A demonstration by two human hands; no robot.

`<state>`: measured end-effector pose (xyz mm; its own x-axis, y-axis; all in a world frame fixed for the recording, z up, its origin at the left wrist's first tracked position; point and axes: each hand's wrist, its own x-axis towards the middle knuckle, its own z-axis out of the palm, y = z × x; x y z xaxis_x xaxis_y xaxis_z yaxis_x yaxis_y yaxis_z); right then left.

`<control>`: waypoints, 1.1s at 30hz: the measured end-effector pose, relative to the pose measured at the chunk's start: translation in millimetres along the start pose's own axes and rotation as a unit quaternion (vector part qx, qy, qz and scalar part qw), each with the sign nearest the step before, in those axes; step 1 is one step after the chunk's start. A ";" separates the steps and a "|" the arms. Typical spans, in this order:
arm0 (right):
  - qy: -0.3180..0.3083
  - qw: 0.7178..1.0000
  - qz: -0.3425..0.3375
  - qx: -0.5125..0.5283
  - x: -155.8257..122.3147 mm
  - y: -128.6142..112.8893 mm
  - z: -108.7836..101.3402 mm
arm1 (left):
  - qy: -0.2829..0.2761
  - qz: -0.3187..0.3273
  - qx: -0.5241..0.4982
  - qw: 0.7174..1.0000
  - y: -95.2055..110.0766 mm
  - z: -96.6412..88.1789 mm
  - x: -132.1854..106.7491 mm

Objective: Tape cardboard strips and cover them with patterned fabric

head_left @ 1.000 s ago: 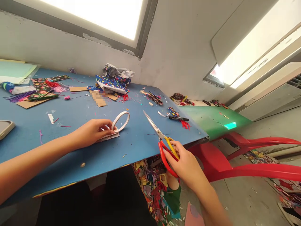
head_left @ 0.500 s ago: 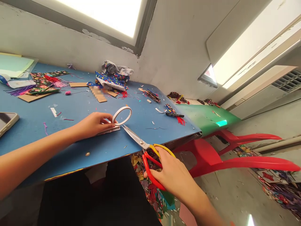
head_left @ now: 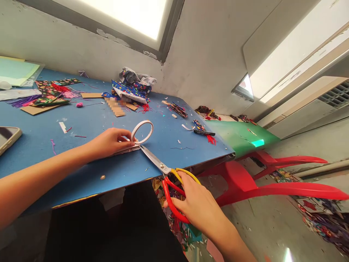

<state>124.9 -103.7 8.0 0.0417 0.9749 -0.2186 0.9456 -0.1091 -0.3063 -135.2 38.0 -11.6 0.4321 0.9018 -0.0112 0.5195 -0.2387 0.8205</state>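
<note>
My left hand (head_left: 116, 140) pinches a thin roll of white tape (head_left: 147, 139) at its lower left rim, the ring standing on edge. Under those fingers lies a flat pale strip (head_left: 128, 149), mostly covered by the hand. In my right hand (head_left: 197, 200) is a pair of scissors (head_left: 163, 167), one handle loop red and the other yellow. Their blades look nearly closed, and the tips meet the right end of the strip just beneath the roll. Whether the tape is between the blades, I cannot tell.
Across the blue table (head_left: 89, 167) lie floral fabric pieces (head_left: 49, 96), a blue patterned cloth (head_left: 129, 91), brown card (head_left: 92, 95) and a black pen (head_left: 204, 133). A phone (head_left: 9, 138) sits at the left edge. Red chairs (head_left: 240, 178) stand right of the table.
The scissors have shifted slightly left, bringing their tips to the strip's end. Their handles have come a little closer together. My left hand keeps its grip on the tape roll.
</note>
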 end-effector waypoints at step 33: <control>0.026 0.978 -0.078 -0.194 14.9 -26.3 3.7 | -0.002 0.000 -0.024 1.000 3.6 -3.2 0.5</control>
<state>99.4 -87.0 9.3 -0.1049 0.9837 -0.1461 0.9927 0.1124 0.0443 -135.5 38.8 -6.9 0.4358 0.8999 -0.0129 0.4827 -0.2216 0.8473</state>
